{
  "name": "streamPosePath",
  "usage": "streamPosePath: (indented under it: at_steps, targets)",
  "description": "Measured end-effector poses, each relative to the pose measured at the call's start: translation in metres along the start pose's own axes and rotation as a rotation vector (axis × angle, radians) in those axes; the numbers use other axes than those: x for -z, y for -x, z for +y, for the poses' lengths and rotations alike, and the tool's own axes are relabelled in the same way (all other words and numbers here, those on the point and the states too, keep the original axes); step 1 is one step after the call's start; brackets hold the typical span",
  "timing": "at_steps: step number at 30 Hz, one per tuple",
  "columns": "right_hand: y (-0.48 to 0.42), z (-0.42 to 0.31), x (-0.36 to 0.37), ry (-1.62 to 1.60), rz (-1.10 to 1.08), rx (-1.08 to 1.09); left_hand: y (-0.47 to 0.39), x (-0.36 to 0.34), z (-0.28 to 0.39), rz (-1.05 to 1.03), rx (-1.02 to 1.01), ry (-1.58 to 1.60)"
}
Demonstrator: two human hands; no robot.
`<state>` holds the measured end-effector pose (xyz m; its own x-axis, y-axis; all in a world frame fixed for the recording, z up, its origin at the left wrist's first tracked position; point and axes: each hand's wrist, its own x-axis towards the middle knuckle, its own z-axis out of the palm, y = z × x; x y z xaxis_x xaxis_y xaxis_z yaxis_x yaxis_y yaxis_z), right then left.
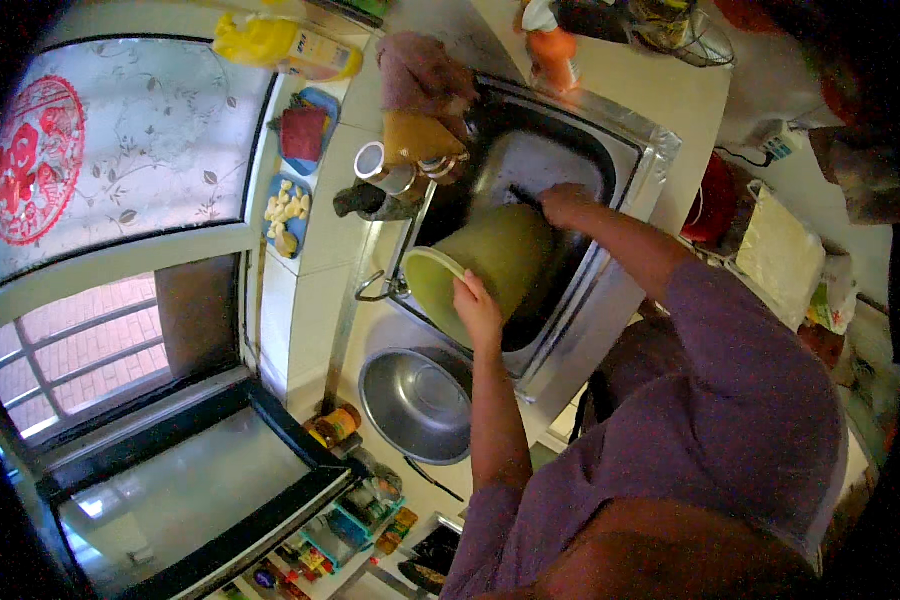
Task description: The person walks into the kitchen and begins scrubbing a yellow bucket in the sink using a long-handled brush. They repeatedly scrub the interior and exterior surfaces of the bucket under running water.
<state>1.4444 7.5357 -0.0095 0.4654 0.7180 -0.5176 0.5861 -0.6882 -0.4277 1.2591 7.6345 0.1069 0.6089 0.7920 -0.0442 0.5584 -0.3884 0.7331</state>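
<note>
A green plastic bucket (506,255) lies tilted on its side over the sink, its mouth facing the window side. My left hand (481,309) grips the bucket's rim, thumb and fingers around the edge. Near the bucket's base, my right hand (568,205) is closed on a small dark object (523,196), perhaps a brush; too little of it shows to tell. Beneath the bucket is the steel sink (544,159), partly covered by it. The faucet (375,286) stands beside the bucket's mouth.
A steel basin (412,405) sits on the counter left of the sink. Cloths (427,79) and a white cup (379,163) crowd the sink's back edge. A blue tray with garlic (286,214) and a yellow bottle (292,49) line the sill. An orange spray bottle (553,56) stands beyond the sink.
</note>
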Motion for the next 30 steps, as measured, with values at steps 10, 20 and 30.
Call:
streamPosePath:
  at_steps: [10, 20, 30]
  targets:
    - [-0.008, -0.011, 0.006, 0.079, -0.201, 0.003, 0.005, -0.007, 0.003, -0.116, 0.018, -0.118]
    - [-0.03, -0.025, 0.019, -0.123, -0.303, 0.076, 0.017, 0.012, 0.003, -0.095, -0.04, -0.029]
    - [-0.043, 0.017, 0.017, 0.039, -0.293, 0.392, 0.026, 0.013, -0.019, -0.11, -0.028, 0.015]
